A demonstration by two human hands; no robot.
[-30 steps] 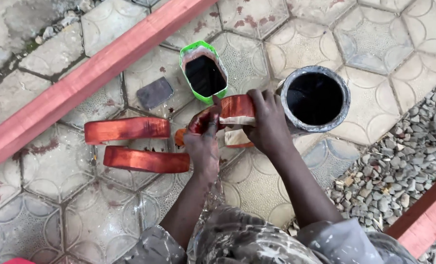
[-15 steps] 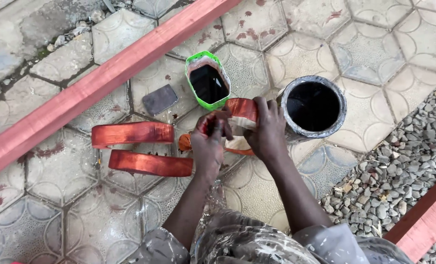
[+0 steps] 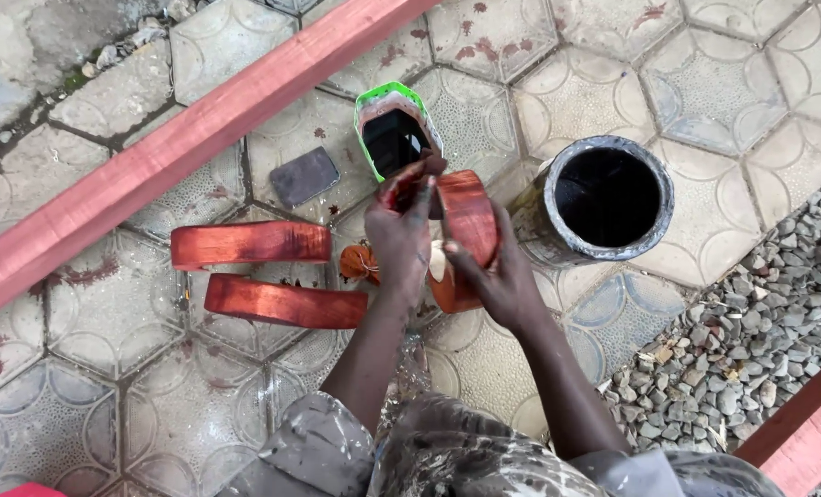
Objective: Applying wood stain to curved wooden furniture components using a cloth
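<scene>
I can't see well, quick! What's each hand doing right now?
Left hand: closed on a red-stained rag, pressed against the wood piece.
Right hand: closed on the wood piece, holding it upright.

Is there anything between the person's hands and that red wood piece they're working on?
No. The right hand grips the curved red wood piece directly, and the left hand touches its top end. Nothing visible lies between them.
</scene>
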